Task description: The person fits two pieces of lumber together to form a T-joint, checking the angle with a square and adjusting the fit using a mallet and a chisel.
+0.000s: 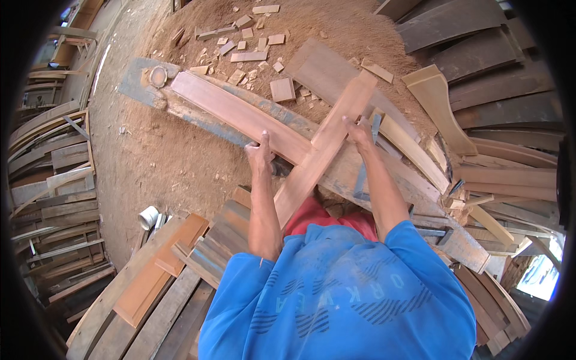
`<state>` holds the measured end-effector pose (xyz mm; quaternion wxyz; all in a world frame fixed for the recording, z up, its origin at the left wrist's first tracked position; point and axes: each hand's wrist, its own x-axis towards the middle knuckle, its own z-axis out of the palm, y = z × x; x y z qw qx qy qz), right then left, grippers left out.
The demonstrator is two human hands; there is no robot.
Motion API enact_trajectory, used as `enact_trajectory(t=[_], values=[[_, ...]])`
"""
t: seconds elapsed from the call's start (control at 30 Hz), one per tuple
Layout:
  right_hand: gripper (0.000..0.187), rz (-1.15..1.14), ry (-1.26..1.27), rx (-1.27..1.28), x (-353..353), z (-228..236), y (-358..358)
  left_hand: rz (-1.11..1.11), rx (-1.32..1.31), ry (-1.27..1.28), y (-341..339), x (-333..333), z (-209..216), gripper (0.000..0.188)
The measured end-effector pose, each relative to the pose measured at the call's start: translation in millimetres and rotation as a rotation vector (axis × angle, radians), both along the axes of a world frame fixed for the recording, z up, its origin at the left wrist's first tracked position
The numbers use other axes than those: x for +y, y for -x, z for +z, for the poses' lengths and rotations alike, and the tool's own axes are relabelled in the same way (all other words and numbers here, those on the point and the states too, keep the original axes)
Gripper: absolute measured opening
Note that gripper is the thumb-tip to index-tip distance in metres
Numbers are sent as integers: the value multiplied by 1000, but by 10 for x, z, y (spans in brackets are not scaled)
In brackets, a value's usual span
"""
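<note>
A long reddish wooden plank point(231, 111) lies along a worn, blue-stained bench beam point(210, 122). My left hand point(259, 153) grips its near edge, thumb on top and fingers curled underneath. A second plank point(327, 144) meets it at an angle and crosses over the bench toward my lap, the two pieces touching where they join. My right hand point(359, 132) is closed on the right edge of this crossing plank, near its far end; its fingertips are partly hidden. Beside my right wrist is a narrow blue strip point(361, 179).
Wood offcuts point(249, 56) lie scattered on sawdust beyond the bench. A wide board point(315, 63) and a pale strip point(414, 150) lie right of the planks. Curved boards point(480, 60) are stacked at right, more timber point(66, 180) at left. A white cup-like container point(148, 217) stands left.
</note>
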<state>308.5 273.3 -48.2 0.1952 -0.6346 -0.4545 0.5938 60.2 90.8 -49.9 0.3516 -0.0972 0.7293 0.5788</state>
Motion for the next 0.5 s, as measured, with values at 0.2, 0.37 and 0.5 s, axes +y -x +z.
enact_trajectory(t=[0.2,0.37,0.5], values=[[65,-256,127,277,-46,-378,61,-91,-70,111,62,-30,91,76],[67,-171,44,470,-199,321,40,-47,-249,-60,116,-146,123,79],[60,12,-35,495,-363,937,-13,202,-308,-340,-21,-44,272,79]])
